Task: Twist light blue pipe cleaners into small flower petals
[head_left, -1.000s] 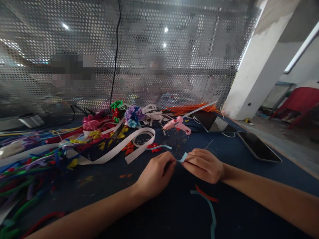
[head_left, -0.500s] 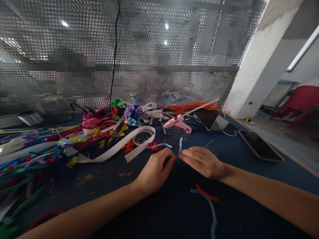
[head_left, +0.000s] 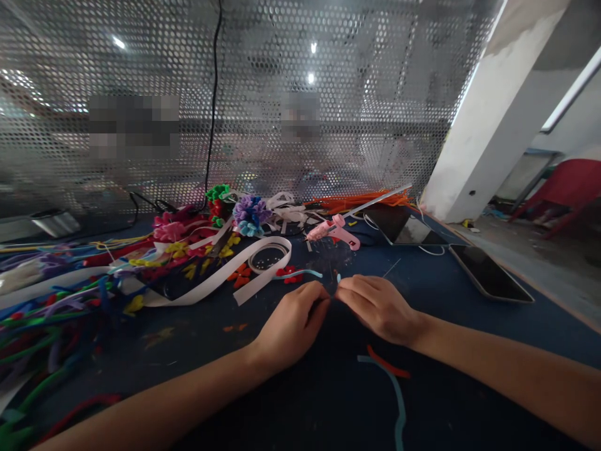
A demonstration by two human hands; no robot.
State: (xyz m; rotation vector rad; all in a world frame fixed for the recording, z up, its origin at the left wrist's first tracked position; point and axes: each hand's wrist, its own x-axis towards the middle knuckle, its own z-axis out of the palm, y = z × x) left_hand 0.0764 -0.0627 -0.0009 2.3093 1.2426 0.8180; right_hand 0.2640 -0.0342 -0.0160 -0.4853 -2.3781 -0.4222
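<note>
Head view. Reference piece: glue gun (head_left: 334, 228), pink, on a dark blue table (head_left: 422, 282), nozzle to the left, a clear glue stick (head_left: 378, 200) rising from its rear toward the upper right.

Item: short blue strip (head_left: 339, 277), in front of the glue gun, on the near side. Only one end shows, above the right fingertips; it points away from the wearer, toward the glue gun, the visible bit of its long axis running near upright in the view. Remainder hidden by the fingers.

Item: right hand (head_left: 381, 310), in front of the glue gun and slightly right; fingers together, pinched narrow on the short blue strip.

Item: left hand (head_left: 292, 322), in front of the glue gun and left; fingers curled, fingertips just beside those of the right hand. Contents of its pinch: cannot tell.

Item: red flower (head_left: 287, 272), left and in front of the glue gun, a thin blue stem (head_left: 310, 273) pointing right.

Item: white ribbon (head_left: 211, 282), looped, left of the glue gun.

Items: long blue strip (head_left: 399, 401), bent, and orange strip (head_left: 390, 364), both well in front of the glue gun.

Item: phone (head_left: 491, 272), right of the glue gun, screen up.
</note>
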